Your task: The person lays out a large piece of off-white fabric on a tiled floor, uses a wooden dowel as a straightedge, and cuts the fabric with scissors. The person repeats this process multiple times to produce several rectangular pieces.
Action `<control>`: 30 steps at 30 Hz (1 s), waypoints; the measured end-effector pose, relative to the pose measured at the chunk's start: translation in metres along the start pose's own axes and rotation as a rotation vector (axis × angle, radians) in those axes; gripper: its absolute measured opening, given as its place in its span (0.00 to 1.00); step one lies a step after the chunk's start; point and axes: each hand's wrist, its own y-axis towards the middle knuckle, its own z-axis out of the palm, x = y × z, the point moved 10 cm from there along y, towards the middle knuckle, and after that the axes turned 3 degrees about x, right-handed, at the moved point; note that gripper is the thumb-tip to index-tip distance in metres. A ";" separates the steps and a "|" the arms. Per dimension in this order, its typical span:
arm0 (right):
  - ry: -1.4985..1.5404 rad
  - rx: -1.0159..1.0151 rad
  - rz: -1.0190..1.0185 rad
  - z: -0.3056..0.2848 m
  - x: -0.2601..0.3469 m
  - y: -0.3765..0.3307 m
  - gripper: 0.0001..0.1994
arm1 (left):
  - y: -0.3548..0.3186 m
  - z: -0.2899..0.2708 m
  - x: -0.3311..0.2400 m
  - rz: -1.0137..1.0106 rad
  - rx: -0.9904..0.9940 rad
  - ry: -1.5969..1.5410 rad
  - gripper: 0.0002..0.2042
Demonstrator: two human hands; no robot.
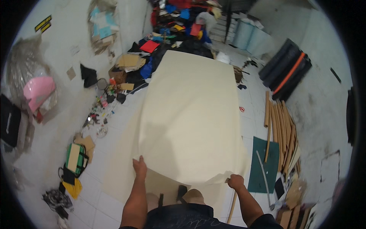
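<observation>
A large cream-coloured sheet (190,110) is spread over the tiled floor, stretching away from me. Its near edge is lifted off another cream sheet (122,171) lying under it. My left hand (140,167) grips the near left corner of the upper sheet. My right hand (235,181) grips the near right corner, where the edge is curled. My feet show below the lifted edge.
A green cutting mat (267,160) with a metal ruler lies at the right, beside cardboard tubes (282,126) and black rolls (286,68). Small tools and a green bag (76,158) are scattered at the left. Piles of coloured material (175,26) fill the far end.
</observation>
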 end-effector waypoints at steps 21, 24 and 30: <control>0.193 -0.047 0.140 0.206 0.063 -0.404 0.17 | -0.225 -0.357 0.152 -0.008 0.144 -0.117 0.20; 0.264 0.027 0.143 0.235 0.054 -0.426 0.15 | -0.239 -0.371 0.185 -0.071 0.205 -0.132 0.19; 0.363 -0.210 0.093 0.334 0.024 -0.394 0.11 | -0.285 -0.311 0.218 -0.381 0.290 -0.392 0.16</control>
